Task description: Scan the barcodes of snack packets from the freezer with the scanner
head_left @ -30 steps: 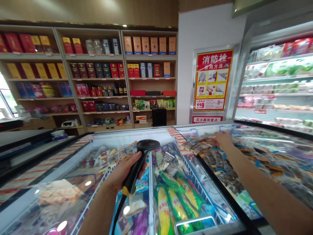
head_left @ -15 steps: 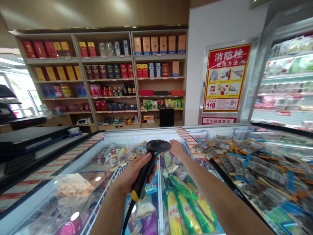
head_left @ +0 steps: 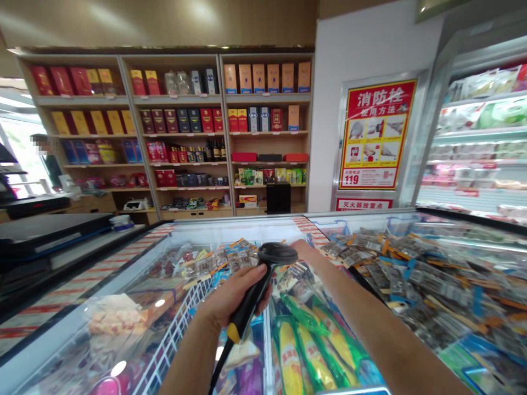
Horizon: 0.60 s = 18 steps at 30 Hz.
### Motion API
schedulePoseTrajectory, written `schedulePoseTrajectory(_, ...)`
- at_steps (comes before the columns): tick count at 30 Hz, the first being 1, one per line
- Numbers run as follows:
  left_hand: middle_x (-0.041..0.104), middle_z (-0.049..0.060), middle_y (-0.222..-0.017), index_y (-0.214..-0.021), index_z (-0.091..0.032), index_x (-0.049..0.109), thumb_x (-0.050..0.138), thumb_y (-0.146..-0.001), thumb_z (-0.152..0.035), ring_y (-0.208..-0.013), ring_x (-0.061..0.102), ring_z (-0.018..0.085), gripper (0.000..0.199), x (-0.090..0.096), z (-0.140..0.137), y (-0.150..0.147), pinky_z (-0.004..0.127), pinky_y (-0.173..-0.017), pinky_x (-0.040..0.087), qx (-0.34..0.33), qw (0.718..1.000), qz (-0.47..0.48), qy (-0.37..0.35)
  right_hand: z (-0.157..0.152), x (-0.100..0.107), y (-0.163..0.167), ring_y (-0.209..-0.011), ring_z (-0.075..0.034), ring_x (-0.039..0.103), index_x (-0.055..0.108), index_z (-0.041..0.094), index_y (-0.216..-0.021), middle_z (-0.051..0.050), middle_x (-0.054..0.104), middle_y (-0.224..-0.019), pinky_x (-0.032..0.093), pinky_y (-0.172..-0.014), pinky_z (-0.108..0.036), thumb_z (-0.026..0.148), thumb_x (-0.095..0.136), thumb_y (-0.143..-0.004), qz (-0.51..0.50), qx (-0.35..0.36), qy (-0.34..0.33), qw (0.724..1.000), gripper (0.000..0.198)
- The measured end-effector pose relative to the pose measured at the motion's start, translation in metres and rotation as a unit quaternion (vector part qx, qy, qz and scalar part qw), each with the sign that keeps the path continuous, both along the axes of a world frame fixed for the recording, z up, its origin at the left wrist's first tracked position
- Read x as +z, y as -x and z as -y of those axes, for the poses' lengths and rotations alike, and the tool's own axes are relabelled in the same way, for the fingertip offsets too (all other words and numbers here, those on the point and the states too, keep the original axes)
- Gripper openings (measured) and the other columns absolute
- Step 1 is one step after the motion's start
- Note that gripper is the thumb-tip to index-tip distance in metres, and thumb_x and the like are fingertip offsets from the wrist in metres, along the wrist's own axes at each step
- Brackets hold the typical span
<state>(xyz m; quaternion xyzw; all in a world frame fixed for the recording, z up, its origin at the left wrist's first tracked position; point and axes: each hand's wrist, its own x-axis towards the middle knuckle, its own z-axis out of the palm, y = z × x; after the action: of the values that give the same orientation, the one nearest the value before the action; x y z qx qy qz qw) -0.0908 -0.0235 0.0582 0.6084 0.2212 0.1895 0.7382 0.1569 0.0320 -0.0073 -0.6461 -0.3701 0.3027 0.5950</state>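
Observation:
My left hand [head_left: 241,288] is wrapped round the handle of a black barcode scanner [head_left: 255,291] with a yellow-banded base and a cable running down. The scanner's head points away from me over the open chest freezer. My right hand [head_left: 303,252] reaches farther out, just beyond and right of the scanner head, near the small bagged packets. Its fingers are mostly hidden, so what it touches cannot be made out. Below that arm lie green-and-yellow packs of corn [head_left: 308,351]. Left of the scanner, small clear packets [head_left: 206,264] lie heaped at the far end.
A white wire basket divider [head_left: 175,334] runs along the freezer's left part. Many dark packets [head_left: 444,280] are piled to the right. Shelves of boxes [head_left: 185,120] stand behind, beside a red fire-hydrant poster [head_left: 376,134]. A black machine [head_left: 49,236] sits at left.
My left hand and the scanner have moved slightly right and down. The right hand has shifted a little right. A person has come into view at the far left background.

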Motion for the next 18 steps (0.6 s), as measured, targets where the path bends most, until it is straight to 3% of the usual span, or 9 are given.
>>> schedulePoseTrajectory(4, 0.053, 0.001, -0.056, -0.072, -0.013, 0.049, 0.052, -0.068, -0.049, -0.041, 0.047, 0.008, 0.036, -0.004, 0.002, -0.006, 0.017, -0.039, 0.033, -0.022, 0.999, -0.022, -0.021, 0.048, 0.010, -0.019, -0.039, -0.009, 0.046, 0.048, 0.013, -0.053, 0.005, 0.044, -0.037, 0.040, -0.043, -0.021, 0.004, 0.055, -0.050, -0.032, -0.005, 0.064, 0.997, 0.013)
schedulePoseTrajectory(6, 0.053, 0.002, -0.056, -0.070, -0.012, 0.049, 0.052, -0.067, -0.049, -0.042, 0.047, 0.008, 0.037, -0.005, 0.005, -0.008, 0.018, -0.039, 0.033, -0.026, 0.999, -0.031, -0.032, 0.070, 0.013, -0.024, -0.050, -0.011, 0.054, 0.049, 0.016, -0.069, 0.004, 0.056, -0.053, 0.046, -0.051, -0.026, 0.008, 0.054, -0.056, -0.075, -0.002, 0.044, 0.996, 0.016)
schedulePoseTrajectory(9, 0.053, 0.002, -0.056, -0.069, -0.011, 0.049, 0.052, -0.067, -0.049, -0.042, 0.047, 0.008, 0.038, -0.004, 0.009, -0.009, 0.018, -0.040, 0.033, -0.031, 0.998, -0.040, -0.042, 0.093, 0.012, -0.030, -0.065, -0.013, 0.059, 0.045, 0.023, -0.086, 0.004, 0.061, -0.073, 0.049, -0.063, -0.032, 0.011, 0.056, -0.061, -0.208, 0.019, -0.039, 0.977, 0.030)
schedulePoseTrajectory(13, 0.052, 0.002, -0.055, -0.071, -0.012, 0.048, 0.051, -0.069, -0.047, -0.041, 0.046, 0.008, 0.035, -0.004, 0.011, -0.009, 0.018, -0.040, 0.032, -0.049, 0.997, -0.034, -0.039, 0.102, 0.002, -0.032, -0.062, -0.013, 0.059, 0.048, 0.019, -0.084, 0.000, 0.061, -0.067, 0.049, -0.062, -0.030, 0.018, 0.053, -0.069, -0.356, -0.005, -0.102, 0.929, 0.016)
schedulePoseTrajectory(18, 0.052, 0.001, -0.056, -0.072, -0.013, 0.048, 0.050, -0.071, -0.045, -0.042, 0.047, 0.007, 0.032, -0.004, 0.014, -0.010, 0.017, -0.040, 0.032, -0.068, 0.997, -0.019, -0.040, 0.099, -0.006, -0.029, -0.044, -0.008, 0.052, 0.048, 0.018, -0.073, 0.004, 0.054, -0.049, 0.045, -0.045, -0.019, 0.012, 0.050, -0.070, -0.384, -0.116, -0.132, 0.906, 0.007)
